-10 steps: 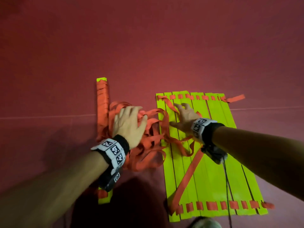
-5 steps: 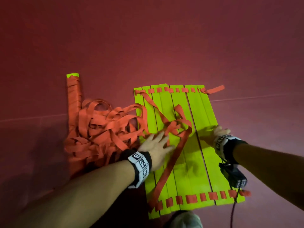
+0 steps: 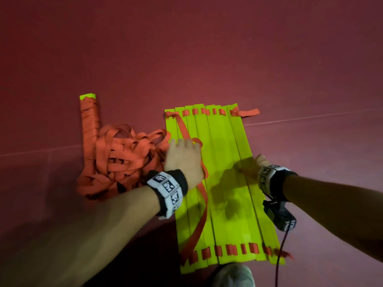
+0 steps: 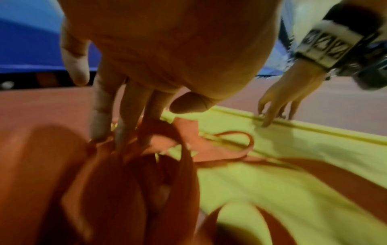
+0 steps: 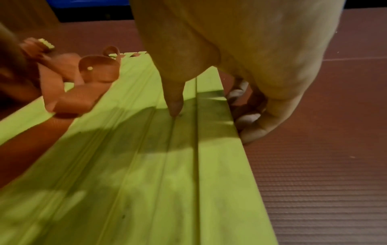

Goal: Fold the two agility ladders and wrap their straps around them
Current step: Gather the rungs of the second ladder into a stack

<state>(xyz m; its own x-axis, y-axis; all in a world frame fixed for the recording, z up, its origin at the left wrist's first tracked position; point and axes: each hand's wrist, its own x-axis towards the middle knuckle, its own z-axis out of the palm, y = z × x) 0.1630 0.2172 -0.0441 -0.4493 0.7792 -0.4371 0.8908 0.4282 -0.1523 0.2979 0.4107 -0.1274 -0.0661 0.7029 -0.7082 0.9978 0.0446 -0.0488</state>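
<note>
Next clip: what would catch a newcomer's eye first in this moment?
The fanned yellow-green ladder rungs glow on the dark red floor, both hands on them: the left hand among orange strap loops, the right hand at the outer edge. Left of them sprawls a tangled orange strap pile beside a wrapped bundle.

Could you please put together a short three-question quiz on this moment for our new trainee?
1. True or false: the yellow-green slats are already stacked into one bundle.
2. Where is the right hand?
A. at the slats' right edge
B. in the heap of orange straps
C. on the strap-wrapped bundle
3. Fill in: the left hand reaches down to the orange ____ lying at the slats' left side.

Key
1. False: they lie side by side on the red floor.
2. A: thumb on top, fingers curled at the outermost slat's edge.
3. Straps; whether it grips them cannot be told.
</note>
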